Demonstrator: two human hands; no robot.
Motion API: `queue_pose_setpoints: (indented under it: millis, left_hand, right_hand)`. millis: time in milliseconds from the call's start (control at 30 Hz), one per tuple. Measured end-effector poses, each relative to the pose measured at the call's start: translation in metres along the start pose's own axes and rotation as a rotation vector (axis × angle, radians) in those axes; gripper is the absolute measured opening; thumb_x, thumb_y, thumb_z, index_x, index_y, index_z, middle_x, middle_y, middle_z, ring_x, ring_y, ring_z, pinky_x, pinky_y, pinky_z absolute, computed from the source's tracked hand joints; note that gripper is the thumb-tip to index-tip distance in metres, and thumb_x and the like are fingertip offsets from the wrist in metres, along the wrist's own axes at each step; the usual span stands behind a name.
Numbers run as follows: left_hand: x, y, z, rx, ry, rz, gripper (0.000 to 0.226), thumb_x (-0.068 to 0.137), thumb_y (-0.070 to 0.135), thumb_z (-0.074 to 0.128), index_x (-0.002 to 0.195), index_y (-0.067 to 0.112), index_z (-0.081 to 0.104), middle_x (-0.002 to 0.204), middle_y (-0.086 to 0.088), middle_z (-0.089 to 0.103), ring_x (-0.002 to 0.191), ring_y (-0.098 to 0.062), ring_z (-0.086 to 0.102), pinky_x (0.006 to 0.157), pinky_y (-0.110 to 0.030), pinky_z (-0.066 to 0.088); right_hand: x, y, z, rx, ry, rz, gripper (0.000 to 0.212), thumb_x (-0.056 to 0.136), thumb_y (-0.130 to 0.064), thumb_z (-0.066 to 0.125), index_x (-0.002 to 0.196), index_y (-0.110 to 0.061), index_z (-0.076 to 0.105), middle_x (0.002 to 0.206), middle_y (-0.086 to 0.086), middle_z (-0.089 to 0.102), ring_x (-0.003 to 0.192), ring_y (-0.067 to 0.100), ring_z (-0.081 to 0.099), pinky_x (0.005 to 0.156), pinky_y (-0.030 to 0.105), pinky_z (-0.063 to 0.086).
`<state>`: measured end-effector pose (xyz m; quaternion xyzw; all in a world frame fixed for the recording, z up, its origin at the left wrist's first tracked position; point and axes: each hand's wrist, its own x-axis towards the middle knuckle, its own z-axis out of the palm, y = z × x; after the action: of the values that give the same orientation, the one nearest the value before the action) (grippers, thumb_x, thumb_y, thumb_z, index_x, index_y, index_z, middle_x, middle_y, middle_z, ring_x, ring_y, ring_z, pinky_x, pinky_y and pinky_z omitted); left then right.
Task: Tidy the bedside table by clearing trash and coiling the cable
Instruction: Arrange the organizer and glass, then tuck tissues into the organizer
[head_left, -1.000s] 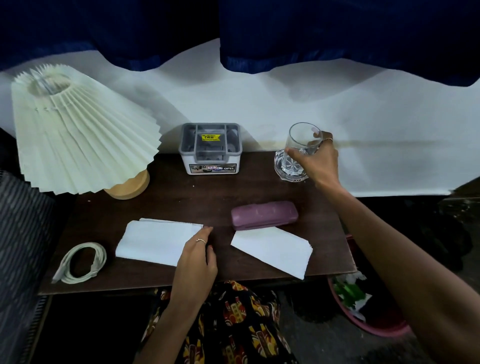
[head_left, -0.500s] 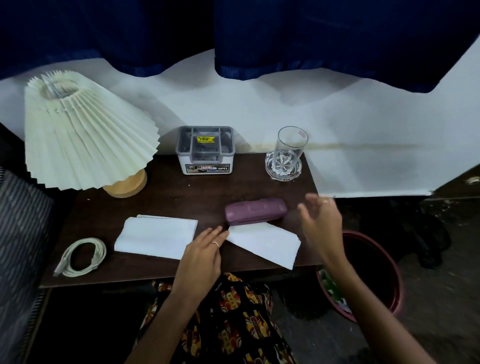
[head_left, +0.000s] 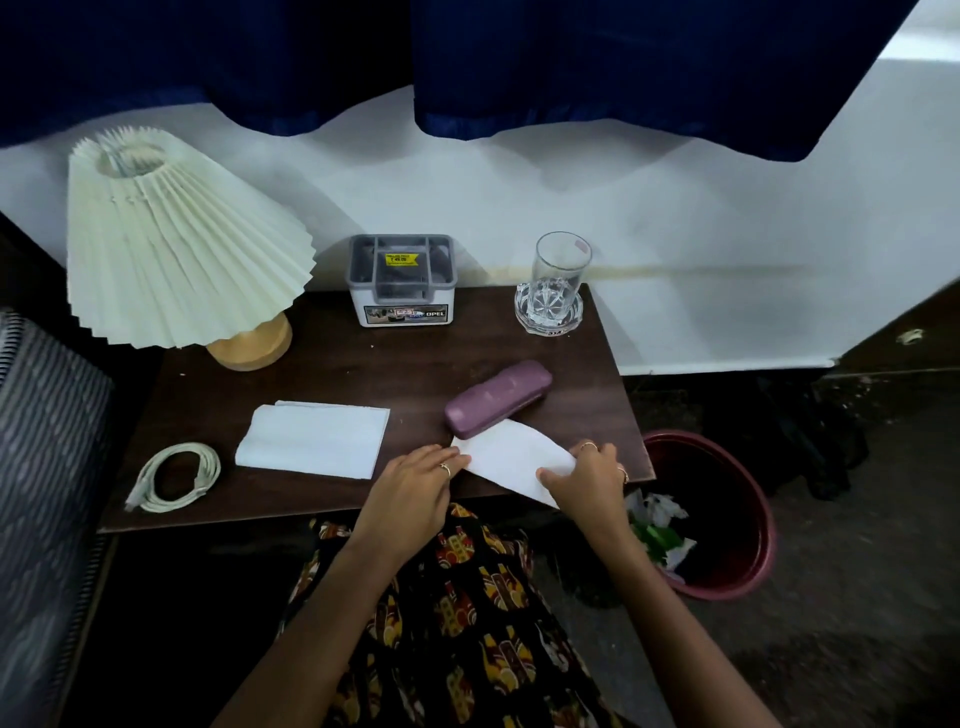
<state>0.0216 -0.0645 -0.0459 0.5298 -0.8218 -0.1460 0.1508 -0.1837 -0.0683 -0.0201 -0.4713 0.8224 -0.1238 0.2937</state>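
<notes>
Two white paper sheets lie near the front of the dark table (head_left: 363, 364), and both hands are on the right-hand sheet (head_left: 511, 457), which lies at a slant with its far end just against the purple case (head_left: 497, 399). The left hand (head_left: 423, 475) rests with straight fingers (head_left: 447, 457) on the sheet's near-left end, apparently to pin it in place, while the right hand (head_left: 589, 470) has its fingers curled over the right end and the thumb beneath, lifting that edge. That grip suits folding or gathering the paper, and the red bin (head_left: 727, 519) with scraps in it stands on the floor just beside the table's right edge, handy for a drop. The other sheet (head_left: 314, 434) lies flat and untouched to the left. The white cable (head_left: 174, 475) sits already looped at the front-left corner, well apart from both hands, so the coiling looks done and the paper remains.
</notes>
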Motion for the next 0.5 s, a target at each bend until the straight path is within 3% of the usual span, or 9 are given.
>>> queue_pose_setpoints:
  millis: [133, 267, 400, 500]
  left_hand:
    - [-0.003, 0.001, -0.002, 0.011, -0.003, -0.004, 0.042, 0.091, 0.011, 0.049, 0.133, 0.017, 0.053, 0.129, -0.001, 0.060, 0.120, -0.017, 0.054, 0.098, -0.034, 0.043]
    - [-0.005, 0.005, -0.005, -0.035, -0.009, -0.071, 0.042, 0.098, 0.020, 0.041, 0.140, 0.017, 0.043, 0.132, -0.001, 0.055, 0.121, -0.016, 0.049, 0.101, -0.032, 0.040]
    - [-0.004, 0.011, -0.020, -0.384, 0.088, -0.333, 0.039, 0.100, 0.028, 0.040, 0.136, 0.015, 0.047, 0.131, -0.003, 0.056, 0.119, -0.015, 0.053, 0.102, -0.029, 0.041]
    - [-0.005, 0.020, -0.038, -0.759, 0.061, -0.609, 0.037, 0.097, 0.037, 0.045, 0.123, 0.015, 0.057, 0.118, -0.002, 0.066, 0.103, -0.014, 0.063, 0.095, -0.033, 0.049]
  right_hand:
    - [-0.008, 0.000, 0.002, 0.313, -0.053, 0.073, 0.022, 0.079, -0.013, 0.064, 0.099, -0.003, 0.060, 0.101, 0.013, 0.063, 0.090, 0.028, 0.061, 0.078, 0.037, 0.052]
    - [-0.017, -0.003, -0.004, 0.621, -0.189, 0.118, 0.015, 0.080, -0.004, 0.062, 0.094, -0.008, 0.063, 0.095, 0.014, 0.071, 0.085, 0.027, 0.068, 0.079, 0.046, 0.058]
    - [-0.038, -0.008, -0.030, 0.706, -0.196, 0.021, 0.013, 0.084, -0.002, 0.062, 0.097, -0.006, 0.062, 0.091, 0.012, 0.069, 0.077, 0.022, 0.067, 0.068, 0.038, 0.058]
    - [-0.053, -0.006, -0.050, 0.749, -0.233, -0.044, 0.016, 0.085, -0.004, 0.064, 0.100, -0.009, 0.064, 0.094, 0.014, 0.072, 0.085, 0.030, 0.070, 0.074, 0.044, 0.060]
